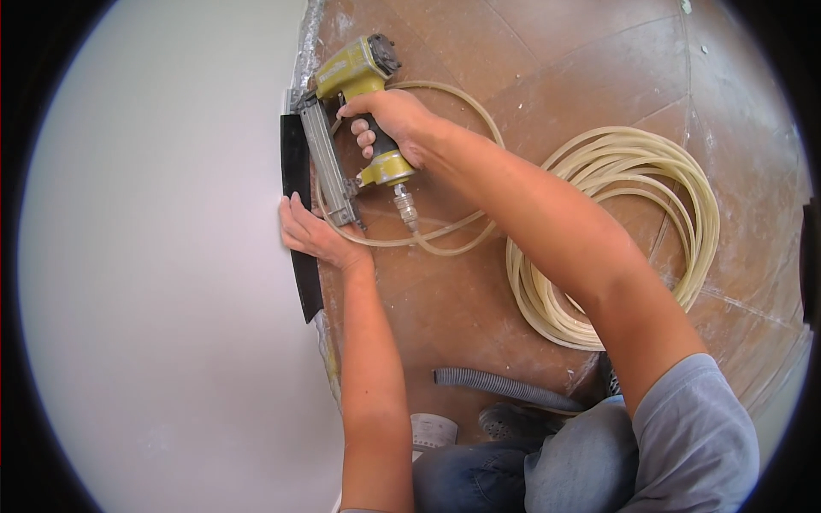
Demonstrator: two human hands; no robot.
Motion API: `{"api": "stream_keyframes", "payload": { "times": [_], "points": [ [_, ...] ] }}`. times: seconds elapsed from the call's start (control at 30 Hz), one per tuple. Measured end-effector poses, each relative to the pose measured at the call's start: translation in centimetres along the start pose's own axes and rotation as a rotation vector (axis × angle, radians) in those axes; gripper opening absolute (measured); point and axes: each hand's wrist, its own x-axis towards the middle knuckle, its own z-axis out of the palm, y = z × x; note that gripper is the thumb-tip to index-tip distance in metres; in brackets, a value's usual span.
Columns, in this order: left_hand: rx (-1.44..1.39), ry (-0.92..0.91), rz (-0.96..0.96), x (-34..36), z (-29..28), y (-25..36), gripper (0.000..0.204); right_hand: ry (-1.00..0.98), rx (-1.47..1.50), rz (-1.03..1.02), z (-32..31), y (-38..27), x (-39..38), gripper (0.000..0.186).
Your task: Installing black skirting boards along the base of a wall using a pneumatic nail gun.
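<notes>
My right hand (386,124) is wrapped round the dark grip of a yellow-green pneumatic nail gun (349,72). The gun's nose end meets the foot of the wall, close to the top of a black baseboard strip (305,278). Its grey magazine (328,154) slants down toward my left hand. With fingers stretched out, my left hand (321,235) lies on the strip and presses it against the wall. A metal air coupling (405,205) joins the gun's handle to a pale, clear hose (466,101) that loops around the tool.
The white wall (171,256) fills the left side. On the dusty brown tiled floor (445,316), a coil of pale air hose (697,201) lies under my right arm. A grey corrugated hose (505,385) and a white round object (434,430) are near my legs.
</notes>
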Motion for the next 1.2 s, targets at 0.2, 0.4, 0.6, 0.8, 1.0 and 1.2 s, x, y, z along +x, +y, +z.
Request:
{"api": "stream_keyframes", "payload": {
  "times": [0.2, 0.4, 0.6, 0.8, 1.0, 1.2],
  "points": [
    [-0.019, -0.009, -0.011, 0.2, -0.2, 0.4, 0.05, 0.018, -0.015, 0.013, 0.1, -0.2, -0.3, 0.01],
    [0.016, 0.007, -0.018, 0.4, -0.2, 0.5, 0.046, 0.004, -0.034, 0.019, 0.2, -0.6, -0.3, 0.011],
    [-0.028, 0.013, -0.027, 0.2, -0.1, 0.7, 0.042, -0.008, -0.025, 0.005, -0.4, -0.4, -0.1, 0.011],
    [0.025, 0.03, 0.001, -0.2, -0.1, -0.4, 0.039, -0.012, -0.018, 0.015, -0.2, 0.1, -0.4, 0.011],
    [-0.017, 0.068, -0.002, 0.3, 0.0, 0.5, 0.037, -0.011, -0.035, 0.011, 0.2, -0.5, -0.3, 0.01],
    [0.027, 0.053, -0.008, 0.4, 0.6, -0.2, 0.035, -0.014, -0.009, 0.018, 0.0, -0.4, 0.3, 0.011]
  ]
}}
